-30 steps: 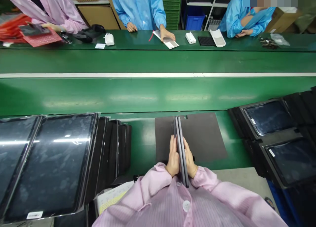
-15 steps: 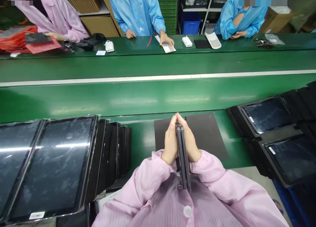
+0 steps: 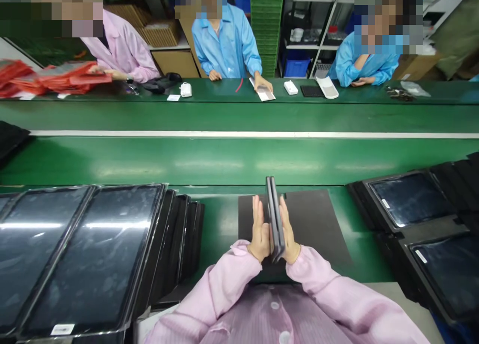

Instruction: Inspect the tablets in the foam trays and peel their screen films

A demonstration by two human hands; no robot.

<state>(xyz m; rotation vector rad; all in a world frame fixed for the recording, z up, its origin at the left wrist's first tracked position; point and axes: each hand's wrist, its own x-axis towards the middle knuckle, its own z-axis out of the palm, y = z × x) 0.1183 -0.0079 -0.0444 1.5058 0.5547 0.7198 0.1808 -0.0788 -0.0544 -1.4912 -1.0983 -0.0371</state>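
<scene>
Two slim dark slabs [image 3: 276, 222], which look like tablets, stand on edge face to face between my palms, and their far ends poke out past my fingertips. My left hand [image 3: 260, 232] presses flat against their left side with its fingers straight and the thumb bent in. Along the right side, my right hand [image 3: 290, 232] is held flat with its fingers pointing forward. Both broad faces are seen nearly edge-on, so their surfaces cannot be made out. Beneath lies a dark grey mat [image 3: 310, 224].
Stacked dark screen panels [image 3: 93, 254] in clear film stand at left. At right are black trays [image 3: 396, 229] holding tablet screens. A green bench [image 3: 220, 159] with a white strip runs across. Co-workers sit opposite; one hand [image 3: 264, 82] touches a small pale card. A black object [image 3: 13, 139] is at far left.
The slabs have moved forward, away from my body, and now extend beyond my fingertips. My fingertips have parted from each other. The view has tilted up; the black object at far left has appeared.
</scene>
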